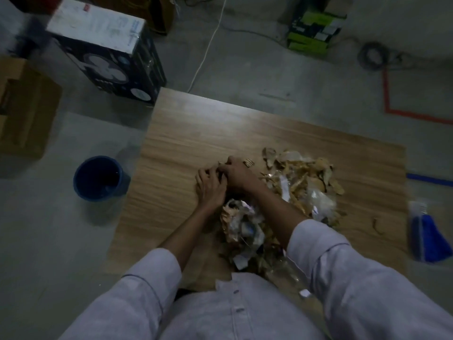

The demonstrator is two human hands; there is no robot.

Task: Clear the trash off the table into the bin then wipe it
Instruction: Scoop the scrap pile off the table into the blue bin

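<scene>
Now gathering: left hand [210,190] and right hand [239,175] pressed together, fingers curled over scraps of trash [301,182] on table [196,133]. Pile spreads right of them; bin [100,179] sits on floor, left. Best scoop compact handfuls, cupped underneath, so nothing drops.

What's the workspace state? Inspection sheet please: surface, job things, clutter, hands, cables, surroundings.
Surface: wooden table, trash on its near right part.
Job's things: trash pile of paper and plastic scraps; blue bin on floor, left of table.
Clutter: one loose scrap right of the pile.
Hands: right hand curled over scraps at pile's left edge; left hand against it, grip unclear.
Cables: white cable on floor; coiled cable far right.
Surroundings: fan box, cardboard box, green boxes, red tape.
</scene>
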